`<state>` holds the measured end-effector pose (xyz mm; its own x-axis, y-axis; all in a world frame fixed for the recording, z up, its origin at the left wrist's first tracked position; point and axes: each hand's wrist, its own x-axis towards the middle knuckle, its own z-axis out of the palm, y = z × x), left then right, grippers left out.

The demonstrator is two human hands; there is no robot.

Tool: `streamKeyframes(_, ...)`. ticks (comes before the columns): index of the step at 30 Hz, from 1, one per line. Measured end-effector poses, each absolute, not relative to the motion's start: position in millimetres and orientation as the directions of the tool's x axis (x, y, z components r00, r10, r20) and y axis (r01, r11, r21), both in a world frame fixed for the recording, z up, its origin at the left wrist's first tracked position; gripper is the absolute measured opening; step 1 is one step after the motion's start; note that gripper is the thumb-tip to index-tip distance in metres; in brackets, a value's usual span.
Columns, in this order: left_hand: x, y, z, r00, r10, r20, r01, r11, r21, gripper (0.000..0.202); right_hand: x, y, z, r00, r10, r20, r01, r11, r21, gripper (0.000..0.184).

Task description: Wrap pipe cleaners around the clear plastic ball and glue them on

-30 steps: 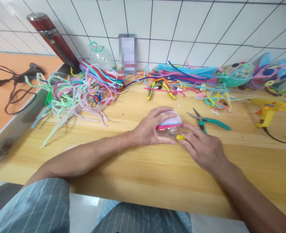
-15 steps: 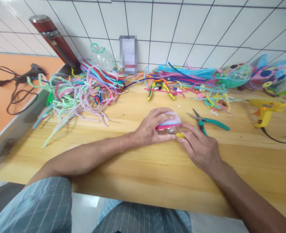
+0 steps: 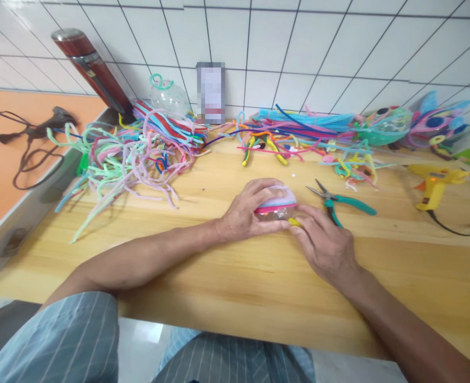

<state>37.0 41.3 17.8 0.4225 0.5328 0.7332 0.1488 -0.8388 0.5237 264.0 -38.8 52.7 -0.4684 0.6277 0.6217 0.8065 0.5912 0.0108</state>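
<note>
My left hand point(image 3: 246, 210) is closed around a clear plastic ball point(image 3: 274, 214) whose upper part is covered in rows of lilac, pale blue and pink pipe cleaner point(image 3: 279, 201). Between the thumb and fingers of my right hand point(image 3: 326, 239) is a small yellow piece point(image 3: 294, 222), pressed against the ball's lower right side; it looks like a pipe cleaner, though most of it is hidden. Just beyond my right hand lie green-handled needle-nose pliers point(image 3: 349, 202), jaws apart.
Loose pipe cleaners point(image 3: 119, 154) heap at the left, near a red-brown flask point(image 3: 95, 72). A phone point(image 3: 212, 90) leans on the tiled wall. Yellow-handled pliers point(image 3: 275, 151) lie at the back. Right are decorated balls point(image 3: 384, 127) and a yellow glue gun point(image 3: 434, 183) with its cord.
Both hands keep the same hold on the ball and the yellow piece. My right hand has shifted very slightly left; the camera view has moved a little.
</note>
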Motion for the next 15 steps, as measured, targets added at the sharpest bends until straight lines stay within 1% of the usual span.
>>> streamKeyframes(5,37.6,40.9,17.6,0.412,0.526,0.744,0.148,-0.844,0.515,0.064,262.9,-39.1,51.6,-0.444,0.644,0.624,0.815,0.580,-0.018,0.010)
streamKeyframes(10,39.1,40.8,16.7,0.390,0.519,0.761,0.138,-0.850,0.509,0.061,262.3,-39.5,52.2,-0.449,0.640,0.623,0.813,0.583,-0.013,0.010)
streamKeyframes(15,39.4,40.2,16.3,0.384,0.522,0.761,0.150,-0.849,0.506,0.062,260.5,-40.3,52.9,-0.437,0.645,0.626,0.813,0.582,-0.032,0.009)
